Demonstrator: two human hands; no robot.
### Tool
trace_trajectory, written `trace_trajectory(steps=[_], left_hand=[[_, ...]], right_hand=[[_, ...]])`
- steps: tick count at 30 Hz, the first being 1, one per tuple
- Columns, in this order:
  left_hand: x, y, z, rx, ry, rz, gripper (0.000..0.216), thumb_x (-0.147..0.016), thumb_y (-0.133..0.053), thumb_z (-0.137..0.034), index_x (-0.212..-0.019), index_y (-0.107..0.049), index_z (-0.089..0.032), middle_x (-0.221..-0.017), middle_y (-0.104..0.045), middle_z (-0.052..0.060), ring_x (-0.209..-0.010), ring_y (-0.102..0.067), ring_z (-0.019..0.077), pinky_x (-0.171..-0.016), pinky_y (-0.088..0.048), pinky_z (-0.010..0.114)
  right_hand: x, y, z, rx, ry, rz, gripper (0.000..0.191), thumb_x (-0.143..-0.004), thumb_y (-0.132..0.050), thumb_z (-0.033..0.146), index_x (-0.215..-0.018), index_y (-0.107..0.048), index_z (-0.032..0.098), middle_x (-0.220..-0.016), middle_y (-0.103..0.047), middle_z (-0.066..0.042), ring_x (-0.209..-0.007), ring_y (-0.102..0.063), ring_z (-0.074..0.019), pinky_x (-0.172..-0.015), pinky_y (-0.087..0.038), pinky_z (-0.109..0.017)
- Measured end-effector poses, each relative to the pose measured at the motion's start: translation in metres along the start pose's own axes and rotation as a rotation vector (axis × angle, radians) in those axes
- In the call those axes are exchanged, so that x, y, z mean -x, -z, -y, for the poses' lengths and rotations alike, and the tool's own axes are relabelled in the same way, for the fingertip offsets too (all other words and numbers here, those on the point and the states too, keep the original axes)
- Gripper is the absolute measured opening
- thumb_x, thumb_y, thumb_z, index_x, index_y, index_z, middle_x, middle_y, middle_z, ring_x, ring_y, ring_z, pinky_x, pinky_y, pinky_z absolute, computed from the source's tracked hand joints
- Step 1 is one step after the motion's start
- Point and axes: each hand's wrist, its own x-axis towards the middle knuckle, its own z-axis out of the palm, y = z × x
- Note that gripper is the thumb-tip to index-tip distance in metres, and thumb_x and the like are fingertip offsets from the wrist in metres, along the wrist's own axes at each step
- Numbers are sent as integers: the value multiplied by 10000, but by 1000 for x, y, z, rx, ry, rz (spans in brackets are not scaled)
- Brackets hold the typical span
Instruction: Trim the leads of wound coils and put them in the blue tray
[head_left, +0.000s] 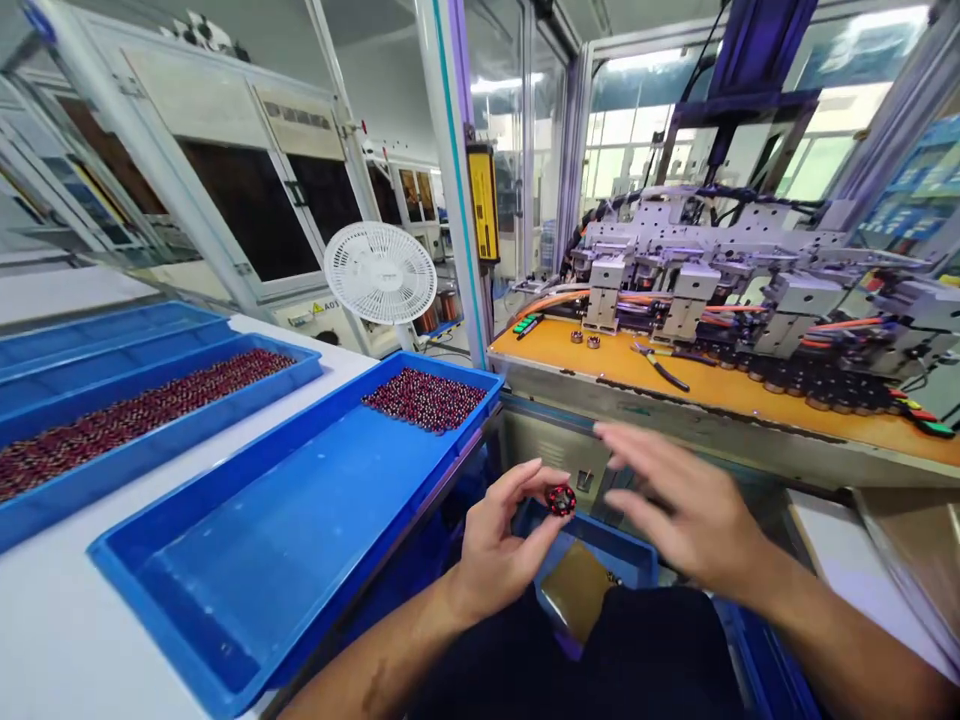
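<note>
My left hand (501,535) pinches a small round dark part with red windings (560,500) between thumb and fingertips, held over my lap. My right hand (679,505) hovers just right of it, fingers spread and blurred by motion, holding nothing. To the left lies a blue tray (247,570) with a cluster of the same red parts (426,398) at its far end. A second blue tray (142,450) further left is filled with several such parts.
An orange work surface (720,385) carries a grey machine (720,270) with cables, pliers and a row of dark round parts. A small blue bin (600,545) sits below my hands. A white fan (380,272) stands behind the trays.
</note>
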Motion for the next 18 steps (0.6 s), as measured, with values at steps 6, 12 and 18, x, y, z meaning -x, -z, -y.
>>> trace_trajectory(steps=[6,12,18], left_hand=[[17,-5,-12,95,12,40,754,-775,-686,28,-1394,-420,-310,-1120,-715,58,-952,-705,153,-823,-590,267],[20,-10,-14,144,0,16,741,-740,-735,14,-1373,-459,-253,-1067,-724,59,-903,-710,136,-808,-601,244],[27,-10,-14,157,-3,44,774,-728,-722,55,-1392,-452,-237,-1068,-713,54,-895,-694,109,-840,-590,227]], right_hand=[[40,-6,44,-65,10,233,197,-968,-499,117,-1073,-664,139,-885,-707,-91,-780,-655,-190,-701,-553,-325],[52,-5,51,-326,-145,229,142,-944,-526,95,-965,-637,180,-815,-637,-30,-705,-593,-122,-635,-476,-241],[53,-10,55,-289,-183,127,115,-944,-571,124,-1036,-634,153,-932,-664,-74,-771,-618,-139,-689,-494,-242]])
